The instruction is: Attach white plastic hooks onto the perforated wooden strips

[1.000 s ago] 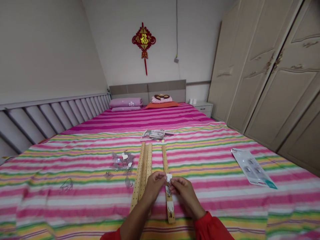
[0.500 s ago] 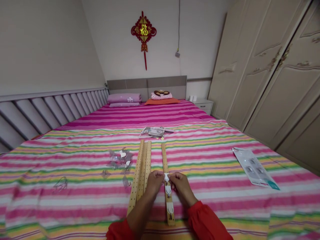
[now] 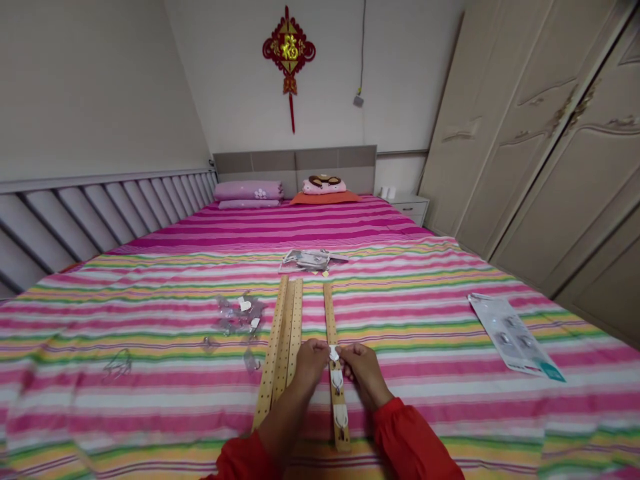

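A single wooden strip (image 3: 330, 320) with rows of holes lies lengthwise on the striped bedspread (image 3: 425, 320). My left hand (image 3: 310, 363) and my right hand (image 3: 363, 370) meet over it, both pinching a small white hook (image 3: 333, 353) against the wood. Two more white hooks (image 3: 339, 398) sit on the strip nearer to me. To the left, touching my left hand, lies a pair of similar wooden strips (image 3: 286, 337) side by side.
Loose clear hooks and backing papers (image 3: 240, 315) lie left of the strips, another clear hook (image 3: 119, 363) farther left. An opened package (image 3: 311, 260) sits beyond the strips, a flat hook packet (image 3: 515, 337) at right. Wardrobe doors (image 3: 550, 133) line the right side.
Both hands lowered the white hook from above the strip down onto it. The view tilted slightly down and closer.
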{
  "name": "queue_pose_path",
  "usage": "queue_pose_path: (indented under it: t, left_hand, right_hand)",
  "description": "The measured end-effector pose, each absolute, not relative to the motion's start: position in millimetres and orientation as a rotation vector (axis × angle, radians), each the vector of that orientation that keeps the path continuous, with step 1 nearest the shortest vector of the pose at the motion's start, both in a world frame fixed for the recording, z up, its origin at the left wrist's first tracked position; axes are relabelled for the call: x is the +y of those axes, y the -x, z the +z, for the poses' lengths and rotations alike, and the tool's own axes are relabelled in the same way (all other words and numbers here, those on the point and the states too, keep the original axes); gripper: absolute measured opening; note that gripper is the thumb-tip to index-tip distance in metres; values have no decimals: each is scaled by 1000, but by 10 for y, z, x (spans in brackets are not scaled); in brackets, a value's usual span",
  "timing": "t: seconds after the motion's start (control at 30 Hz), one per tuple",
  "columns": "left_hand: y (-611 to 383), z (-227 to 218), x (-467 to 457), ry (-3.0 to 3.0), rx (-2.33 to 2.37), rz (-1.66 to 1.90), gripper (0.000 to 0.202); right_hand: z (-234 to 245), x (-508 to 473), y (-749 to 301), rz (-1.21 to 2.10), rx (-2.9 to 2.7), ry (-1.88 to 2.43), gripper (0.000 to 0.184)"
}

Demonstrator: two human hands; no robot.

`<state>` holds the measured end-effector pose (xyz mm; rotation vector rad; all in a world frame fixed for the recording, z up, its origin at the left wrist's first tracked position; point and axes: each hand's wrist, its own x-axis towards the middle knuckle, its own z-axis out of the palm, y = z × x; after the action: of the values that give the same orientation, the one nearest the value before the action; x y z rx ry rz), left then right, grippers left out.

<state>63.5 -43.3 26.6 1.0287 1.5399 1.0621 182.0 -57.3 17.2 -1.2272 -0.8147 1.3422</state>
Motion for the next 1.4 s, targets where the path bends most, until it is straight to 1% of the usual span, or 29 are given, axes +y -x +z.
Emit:
queue_pose_path:
  t: [0.23, 0.47, 0.83, 0.93, 1.03, 1.13, 1.23, 1.4]
  left_hand:
    - [-654, 209, -423, -1017, 1553, 1079, 7]
    - [-652, 133, -413, -1008, 1581, 1107, 12]
    - [-697, 136, -405, -977, 1633, 1083, 12]
    - [-714, 173, -442, -979, 1614, 1073, 10]
    - [-675, 269, -516, -986, 1561, 1038, 9]
    - [-478, 453, -563, -1037, 1459, 1018, 10]
    - [-60, 669, -509, -1196, 1395, 1070, 12]
    - [792, 812, -244, -1399, 1825, 1283, 2]
  right_hand:
    - [148, -558, -1806, 1327, -806, 1248, 29]
    - [135, -564, -1797, 1290, -816, 1264, 28]
    - [92, -527, -1808, 1304, -874, 1280, 31]
    - [106, -565, -1813, 1286, -883, 1274, 33]
    - [98, -593, -1832, 1283, -890, 1277, 40]
    - [71, -603, -1866, 1336, -925, 1269, 45]
    - [57, -609, -1895, 1374, -944, 1246, 46]
    - [74, -620, -1895, 1352, -946, 1230, 45]
